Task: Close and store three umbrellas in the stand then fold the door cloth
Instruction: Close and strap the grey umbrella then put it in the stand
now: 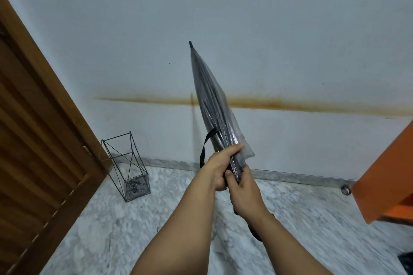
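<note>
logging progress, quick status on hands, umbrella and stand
Left hand and right hand both grip the umbrella, collapsed, tip up, strap hanging loose. Wire stand by the door, no umbrella in it. Nothing between.

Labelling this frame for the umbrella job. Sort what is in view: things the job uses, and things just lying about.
Part of the job:
- clear umbrella, closed, tip up, gripped by left hand and right hand
- its black strap, hanging loose
- wire stand, with no umbrella in it

Just there:
- wooden door
- orange furniture
- metal ring on floor

White wall [268, 18] (rust-stained), marble floor [111, 230], wooden door [33, 129]
</note>
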